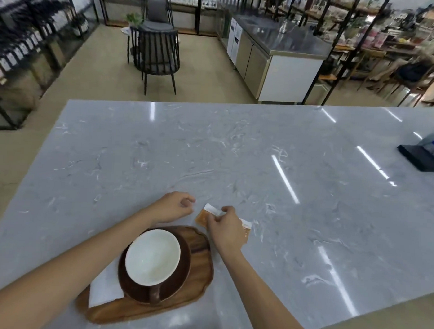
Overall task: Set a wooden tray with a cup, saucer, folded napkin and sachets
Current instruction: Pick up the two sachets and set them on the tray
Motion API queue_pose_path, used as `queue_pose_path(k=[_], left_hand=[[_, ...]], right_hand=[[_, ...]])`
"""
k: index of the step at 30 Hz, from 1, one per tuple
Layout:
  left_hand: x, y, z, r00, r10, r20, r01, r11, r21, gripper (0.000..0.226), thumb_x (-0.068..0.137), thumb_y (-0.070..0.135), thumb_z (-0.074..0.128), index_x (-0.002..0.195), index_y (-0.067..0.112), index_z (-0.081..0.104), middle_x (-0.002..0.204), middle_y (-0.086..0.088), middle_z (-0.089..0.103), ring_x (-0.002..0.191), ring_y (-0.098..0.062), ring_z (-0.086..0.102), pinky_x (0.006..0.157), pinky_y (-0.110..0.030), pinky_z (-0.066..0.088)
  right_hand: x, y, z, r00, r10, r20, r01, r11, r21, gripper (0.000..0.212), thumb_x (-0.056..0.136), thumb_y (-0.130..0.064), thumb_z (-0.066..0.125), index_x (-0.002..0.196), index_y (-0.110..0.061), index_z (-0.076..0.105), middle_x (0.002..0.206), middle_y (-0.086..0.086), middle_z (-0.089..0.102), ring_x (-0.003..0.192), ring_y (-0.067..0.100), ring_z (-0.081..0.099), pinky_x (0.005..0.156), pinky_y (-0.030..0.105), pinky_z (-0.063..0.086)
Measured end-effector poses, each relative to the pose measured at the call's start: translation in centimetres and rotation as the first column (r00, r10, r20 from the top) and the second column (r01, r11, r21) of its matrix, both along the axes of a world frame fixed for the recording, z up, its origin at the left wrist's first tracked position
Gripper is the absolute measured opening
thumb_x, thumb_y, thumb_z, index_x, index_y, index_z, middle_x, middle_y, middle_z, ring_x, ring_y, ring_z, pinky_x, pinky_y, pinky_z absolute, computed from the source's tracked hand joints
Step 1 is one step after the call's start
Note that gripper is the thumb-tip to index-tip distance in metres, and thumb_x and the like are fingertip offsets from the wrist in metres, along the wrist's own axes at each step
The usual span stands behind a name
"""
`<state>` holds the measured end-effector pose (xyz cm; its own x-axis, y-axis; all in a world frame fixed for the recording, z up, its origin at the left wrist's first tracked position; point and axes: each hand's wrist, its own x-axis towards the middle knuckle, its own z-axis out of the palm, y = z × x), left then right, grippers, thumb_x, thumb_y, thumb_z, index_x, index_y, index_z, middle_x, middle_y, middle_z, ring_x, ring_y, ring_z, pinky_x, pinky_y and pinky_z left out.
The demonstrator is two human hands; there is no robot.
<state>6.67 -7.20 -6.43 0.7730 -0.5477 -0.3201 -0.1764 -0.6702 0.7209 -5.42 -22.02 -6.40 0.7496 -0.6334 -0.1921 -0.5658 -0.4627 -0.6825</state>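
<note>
Now right hand (224, 228) grip pinches sachets (201, 217) on the counter (236, 152); left hand (174, 207) loosely curled, empty.

We see a wooden tray (194, 281) bearing a brown saucer (180, 273), white-lined cup (152, 257), napkin (106, 287) at eight o'clock; orange sachets (201, 217) at one o'clock.

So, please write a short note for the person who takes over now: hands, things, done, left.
Left hand: loosely curled, empty, above the counter beyond the tray.
Right hand: grip on the sachets, which lie on the counter beside the tray.
Done: cup on saucer on the tray; folded napkin partly under the saucer.
Left: put the sachets on the tray.
</note>
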Motion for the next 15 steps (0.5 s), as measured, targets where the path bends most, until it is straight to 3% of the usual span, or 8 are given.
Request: queue_pose_path(k=[3, 6, 12, 15], left_hand=[[0.1, -0.6, 0.0, 0.991, 0.083, -0.103, -0.089, 0.994, -0.058, 0.031, 0.088, 0.007, 0.068, 0.118, 0.015, 0.066, 0.093, -0.002, 0.072, 0.082, -0.014, 0.067, 0.093, -0.04, 0.055], [-0.2, -1.1, 0.0, 0.98, 0.116, -0.163, -0.132, 0.987, -0.091, 0.031, 0.086, 0.005, 0.07, 0.116, 0.012, 0.066, 0.089, -0.007, 0.073, 0.076, -0.013, 0.066, 0.092, -0.041, 0.056], [-0.8, -1.4, 1.0, 0.971, 0.124, -0.203, -0.149, 0.982, -0.112, 0.045, 0.084, 0.003, 0.077, 0.126, 0.007, 0.061, 0.109, -0.012, 0.073, 0.102, -0.021, 0.067, 0.099, -0.039, 0.052], [-1.3, -1.3, 2.0, 0.946, 0.166, -0.277, -0.221, 0.958, -0.181, 0.048, 0.084, 0.002, 0.077, 0.129, 0.003, 0.058, 0.12, -0.02, 0.071, 0.112, -0.027, 0.067, 0.104, -0.04, 0.05]], right_hand=[[0.8, -0.6, -0.4, 0.999, 0.036, 0.016, -0.037, 0.998, 0.051, 0.046, 0.09, -0.027, 0.063, 0.133, -0.013, 0.05, 0.109, 0.006, 0.074, 0.1, 0.027, 0.07, 0.076, 0.033, 0.052], [1.3, -0.8, -0.8, 0.998, 0.058, 0.04, -0.064, 0.985, 0.163, 0.045, 0.089, -0.021, 0.064, 0.132, -0.009, 0.055, 0.108, 0.007, 0.076, 0.105, 0.027, 0.07, 0.086, 0.036, 0.055], [1.5, -1.0, -0.5, 0.991, -0.018, 0.135, -0.039, 0.911, 0.411, 0.039, 0.091, -0.016, 0.065, 0.129, -0.009, 0.064, 0.106, 0.004, 0.075, 0.1, 0.02, 0.071, 0.095, 0.039, 0.057], [1.5, -1.3, 0.1, 0.978, -0.056, 0.199, -0.069, 0.82, 0.568, 0.023, 0.091, -0.012, 0.063, 0.11, -0.013, 0.075, 0.095, 0.005, 0.08, 0.091, 0.02, 0.075, 0.083, 0.037, 0.062]])
